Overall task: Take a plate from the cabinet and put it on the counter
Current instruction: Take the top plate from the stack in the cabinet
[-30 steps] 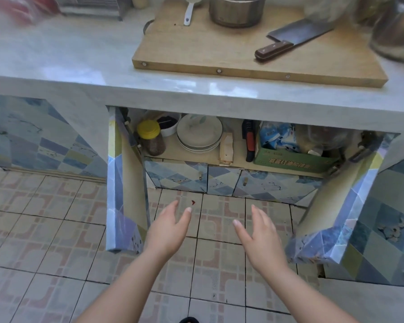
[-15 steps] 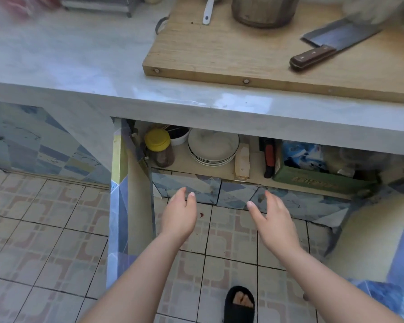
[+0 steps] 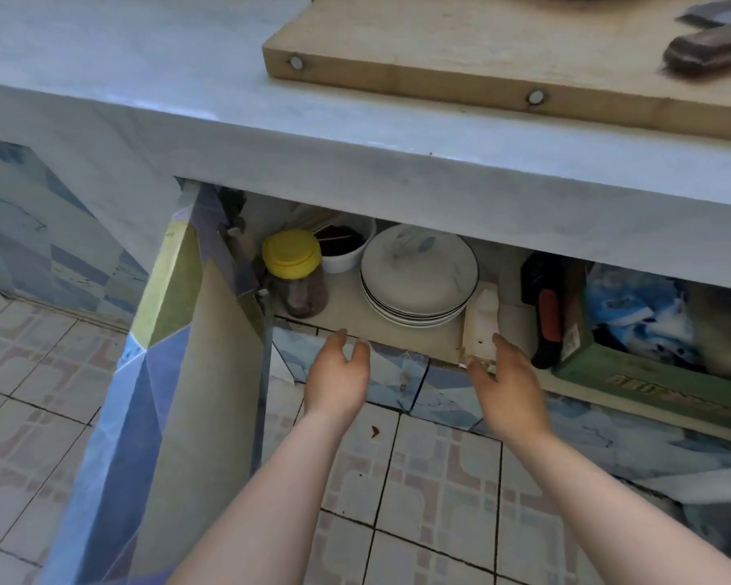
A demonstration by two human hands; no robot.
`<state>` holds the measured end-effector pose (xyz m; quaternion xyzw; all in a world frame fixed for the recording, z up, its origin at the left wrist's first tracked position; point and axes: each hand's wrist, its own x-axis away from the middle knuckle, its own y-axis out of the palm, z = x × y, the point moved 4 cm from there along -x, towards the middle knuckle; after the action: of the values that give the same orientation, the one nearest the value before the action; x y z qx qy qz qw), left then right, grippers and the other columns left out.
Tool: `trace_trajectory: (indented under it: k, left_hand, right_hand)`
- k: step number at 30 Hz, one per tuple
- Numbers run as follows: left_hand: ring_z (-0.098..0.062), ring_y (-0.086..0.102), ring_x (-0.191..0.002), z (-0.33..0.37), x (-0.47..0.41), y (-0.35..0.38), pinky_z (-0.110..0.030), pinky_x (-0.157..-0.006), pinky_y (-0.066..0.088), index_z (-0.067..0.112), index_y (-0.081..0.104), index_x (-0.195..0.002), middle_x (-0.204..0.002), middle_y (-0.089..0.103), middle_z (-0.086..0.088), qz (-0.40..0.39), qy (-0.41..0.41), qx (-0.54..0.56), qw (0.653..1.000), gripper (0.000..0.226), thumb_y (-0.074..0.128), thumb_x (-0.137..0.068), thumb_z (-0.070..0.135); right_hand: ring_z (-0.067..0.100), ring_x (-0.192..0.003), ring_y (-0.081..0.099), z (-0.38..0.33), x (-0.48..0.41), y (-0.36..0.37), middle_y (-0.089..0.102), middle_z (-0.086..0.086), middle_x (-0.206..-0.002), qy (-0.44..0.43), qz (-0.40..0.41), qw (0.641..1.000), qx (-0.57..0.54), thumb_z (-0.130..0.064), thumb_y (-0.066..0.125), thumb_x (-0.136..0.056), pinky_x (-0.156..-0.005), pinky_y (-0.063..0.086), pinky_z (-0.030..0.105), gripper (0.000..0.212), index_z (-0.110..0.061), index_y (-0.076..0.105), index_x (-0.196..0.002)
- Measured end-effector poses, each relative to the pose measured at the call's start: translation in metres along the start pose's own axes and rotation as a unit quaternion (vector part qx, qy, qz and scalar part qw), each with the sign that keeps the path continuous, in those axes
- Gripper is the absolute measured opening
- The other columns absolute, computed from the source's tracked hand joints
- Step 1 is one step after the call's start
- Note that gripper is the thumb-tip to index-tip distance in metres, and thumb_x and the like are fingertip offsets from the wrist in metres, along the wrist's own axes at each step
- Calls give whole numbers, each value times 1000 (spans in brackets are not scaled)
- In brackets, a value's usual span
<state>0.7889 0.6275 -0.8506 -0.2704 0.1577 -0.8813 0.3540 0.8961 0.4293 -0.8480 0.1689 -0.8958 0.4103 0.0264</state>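
Open cabinet (image 3: 397, 331) under the tabletop (image 3: 186, 99): yellow-lidded jar (image 3: 296, 272) of dark contents, white bowl (image 3: 347, 247) behind it, green box (image 3: 650, 382) holding blue packets. Stack of plates (image 3: 418, 276) on the shelf near its front edge — untouched. Left hand (image 3: 338, 373) and right hand (image 3: 507, 382) at that edge, each grip spread and empty, plates between and just beyond.

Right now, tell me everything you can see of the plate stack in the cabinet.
The plate stack holds several round white plates, ceramic by the look, each rim edged with a thin dark line; the top one bears a faint leaf pattern. It lies flat on the cabinet shelf, near the front edge, between a yellow-lidded jar and a pale wooden block. Neither the left hand nor the right hand touches it.
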Motion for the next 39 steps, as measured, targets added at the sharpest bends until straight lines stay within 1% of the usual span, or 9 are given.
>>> trace_trajectory:
  k: [5, 9, 13, 18, 21, 25, 30, 37, 39]
  left_hand:
    - [-19, 47, -126, -3, -45, 26, -25, -97, 33, 16, 45, -136, -141, 50, -4, 39, 63, 72, 995, 54, 52, -88, 39]
    - [-20, 42, -131, -7, -81, 39, -32, -108, 32, 13, 41, -139, -145, 45, -4, 59, 81, 101, 990, 63, 58, -84, 40]
    - [-23, 39, -134, -7, -108, 45, -44, -110, 33, 12, 39, -140, -147, 42, -8, 56, 104, 130, 984, 77, 65, -77, 48]
    - [-22, 36, -136, -3, -128, 54, -42, -110, 33, 17, 35, -142, -149, 39, -6, 65, 120, 120, 983, 87, 67, -71, 54]
    - [-23, 36, -136, -3, -133, 62, -44, -110, 33, 17, 34, -142, -149, 39, -6, 53, 120, 125, 983, 89, 68, -69, 55]
    - [-21, 45, -128, -2, -135, 65, -33, -99, 37, 21, 49, -132, -138, 52, -2, 43, 150, 128, 979, 69, 68, -72, 50]
    - [-14, 52, -116, 5, -130, 67, -30, -91, 40, 28, 57, -121, -125, 61, 5, 46, 192, 118, 973, 44, 65, -79, 38]
    - [-23, 55, -111, 7, -125, 66, -36, -90, 44, 26, 55, -124, -124, 61, -1, 51, 210, 104, 971, 43, 58, -80, 24]
    - [-22, 57, -108, 9, -123, 66, -39, -92, 47, 28, 57, -122, -120, 64, 1, 43, 197, 119, 972, 43, 58, -79, 22]
  right_hand:
    - [26, -137, 32, 16, -48, 28, 29, 11, -153, -10, 26, 999, -26, -32, 41, -95, -109, 25, 33, 56, -11, 27, -145]
    - [27, -136, 33, 23, -83, 39, 32, 11, -151, -26, 69, 996, -47, -40, 39, -94, -108, 25, 33, 58, -10, 31, -143]
    - [32, -123, 45, 27, -113, 37, 47, 16, -137, -42, 111, 992, -52, -50, 40, -89, -100, 38, 40, 56, -11, 46, -128]
    - [27, -131, 40, 24, -135, 37, 38, 8, -146, -71, 128, 987, -60, -56, 47, -85, -107, 33, 38, 66, -16, 39, -138]
    - [27, -119, 49, 18, -140, 38, 51, 8, -131, -112, 129, 983, -62, -53, 49, -84, -99, 41, 39, 49, -21, 53, -121]
    - [25, -111, 53, 13, -144, 39, 55, 6, -122, -132, 123, 980, -86, -44, 54, -83, -95, 45, 41, 38, -22, 57, -114]
    - [25, -109, 53, 14, -148, 38, 55, 8, -121, -138, 120, 980, -77, -35, 58, -82, -86, 43, 33, 38, -20, 56, -116]
    - [26, -106, 56, 12, -150, 37, 60, 11, -118, -156, 110, 980, -61, -26, 55, -79, -88, 50, 40, 39, -16, 58, -117]
    - [27, -105, 55, 11, -150, 36, 59, 12, -117, -157, 112, 980, -50, -25, 54, -80, -87, 48, 37, 39, -15, 58, -117]
